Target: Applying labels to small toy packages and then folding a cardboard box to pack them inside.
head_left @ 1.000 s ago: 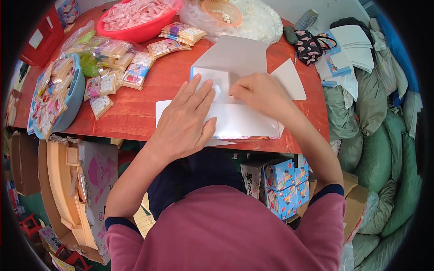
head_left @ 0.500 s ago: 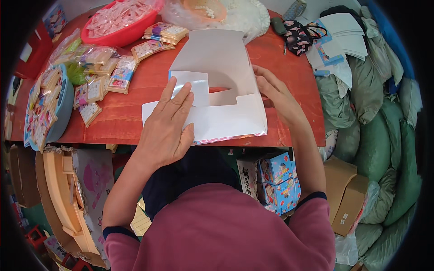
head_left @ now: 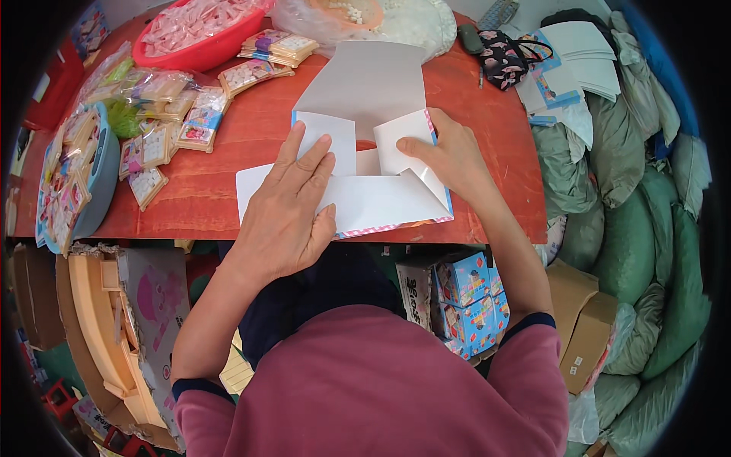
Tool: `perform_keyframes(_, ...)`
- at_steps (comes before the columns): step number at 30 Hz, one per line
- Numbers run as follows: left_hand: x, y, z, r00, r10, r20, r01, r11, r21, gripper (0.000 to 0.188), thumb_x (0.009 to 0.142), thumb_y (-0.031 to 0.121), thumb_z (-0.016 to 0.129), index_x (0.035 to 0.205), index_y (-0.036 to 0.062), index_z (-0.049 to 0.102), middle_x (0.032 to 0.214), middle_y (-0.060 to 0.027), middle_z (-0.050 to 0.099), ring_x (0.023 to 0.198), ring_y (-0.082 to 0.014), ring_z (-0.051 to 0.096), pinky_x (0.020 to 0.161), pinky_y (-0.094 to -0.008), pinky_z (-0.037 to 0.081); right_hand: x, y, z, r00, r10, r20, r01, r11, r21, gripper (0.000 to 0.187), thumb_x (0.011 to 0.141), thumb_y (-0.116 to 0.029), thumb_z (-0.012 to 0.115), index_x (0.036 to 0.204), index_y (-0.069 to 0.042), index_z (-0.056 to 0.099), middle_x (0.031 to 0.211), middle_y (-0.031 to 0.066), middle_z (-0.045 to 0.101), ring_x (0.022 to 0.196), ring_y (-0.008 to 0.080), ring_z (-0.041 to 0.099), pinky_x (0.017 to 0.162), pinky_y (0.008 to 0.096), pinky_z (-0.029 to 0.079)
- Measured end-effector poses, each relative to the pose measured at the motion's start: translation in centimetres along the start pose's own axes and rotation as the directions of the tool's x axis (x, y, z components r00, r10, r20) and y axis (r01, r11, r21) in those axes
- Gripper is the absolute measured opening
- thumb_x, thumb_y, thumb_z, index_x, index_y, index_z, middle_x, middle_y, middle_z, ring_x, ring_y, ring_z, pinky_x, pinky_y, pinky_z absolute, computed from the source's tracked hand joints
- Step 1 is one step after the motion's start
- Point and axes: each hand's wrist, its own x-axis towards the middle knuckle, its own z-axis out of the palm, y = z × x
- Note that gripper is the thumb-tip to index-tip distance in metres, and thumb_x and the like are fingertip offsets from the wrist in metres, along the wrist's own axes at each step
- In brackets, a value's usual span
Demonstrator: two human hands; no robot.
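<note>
Two hands — left hand (head_left: pixel 285 209), right hand (head_left: pixel 449 156) — flat on white card blank (head_left: pixel 373 202), table edge (head_left: pixel 190 228) close

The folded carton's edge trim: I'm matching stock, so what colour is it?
In the head view, the white carton has pink-patterned trim along its near edge and blue at the sides.

A white flat carton blank (head_left: pixel 365 164) with a pink-and-blue edge lies unfolded at the centre of the red table (head_left: pixel 495 114). Small clear sweet packets (head_left: pixel 171 126) spread at ten o'clock, beside a red basin (head_left: pixel 199 30) of pink packets at eleven. Blue printed boxes (head_left: pixel 464 301) stand under the table at five o'clock.
</note>
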Motion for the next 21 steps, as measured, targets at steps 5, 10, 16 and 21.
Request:
perform_keyframes(5,-0.2,0.2,-0.4,1.000,-0.010,-0.015,0.011,1.000,0.029,0.049,0.077,0.015,0.054,0.117,-0.0125,0.051,0.134,-0.0230,0.043,0.133,-0.0409,0.028,0.105,-0.0428,0.034,0.9,2.0,-0.6,0.997,-0.057,-0.044,0.057,0.998,0.002,0.059,0.081,-0.040,0.063,0.118,0.004,0.053,0.102,0.0188,0.065,0.094,0.0267,0.064,0.082,0.0365,0.048)
perform_keyframes(10,-0.2,0.7,-0.8,1.000,-0.009,0.013,0.008,0.997,0.074,0.050,0.077,0.018,0.055,0.117,-0.0119,0.052,0.132,-0.0229,0.045,0.132,-0.0402,0.030,0.104,-0.0420,0.034,6.3,0.9,-3.9,0.976,-0.075,-0.204,0.169,0.852,0.495,0.054,0.094,-0.048,0.041,0.116,-0.002,0.059,0.117,0.0147,0.059,0.106,0.0197,0.055,0.089,0.0317,0.043)
perform_keyframes(16,-0.7,0.6,-0.6,0.996,-0.057,0.072,0.054,0.998,0.044,0.049,0.081,0.017,0.048,0.124,-0.0074,0.047,0.138,-0.0207,0.040,0.135,-0.0412,0.025,0.104,-0.0447,0.033,10.5,-3.9,-2.5,0.557,-0.396,0.730,0.225,0.918,0.326,0.053,0.092,-0.039,0.051,0.128,-0.001,0.051,0.122,0.0100,0.058,0.109,0.0157,0.054,0.094,0.0289,0.041)
perform_keyframes(21,-1.1,0.6,-0.4,0.995,-0.084,-0.060,0.083,0.996,-0.022,0.046,0.073,0.013,0.053,0.114,-0.0094,0.052,0.126,-0.0216,0.045,0.132,-0.0394,0.031,0.101,-0.0434,0.038,7.6,-6.5,-1.4,0.482,-0.241,0.842,0.316,0.944,0.089,0.067,0.082,-0.042,0.065,0.134,-0.005,0.045,0.122,0.0101,0.058,0.109,0.0160,0.054,0.093,0.0268,0.041)
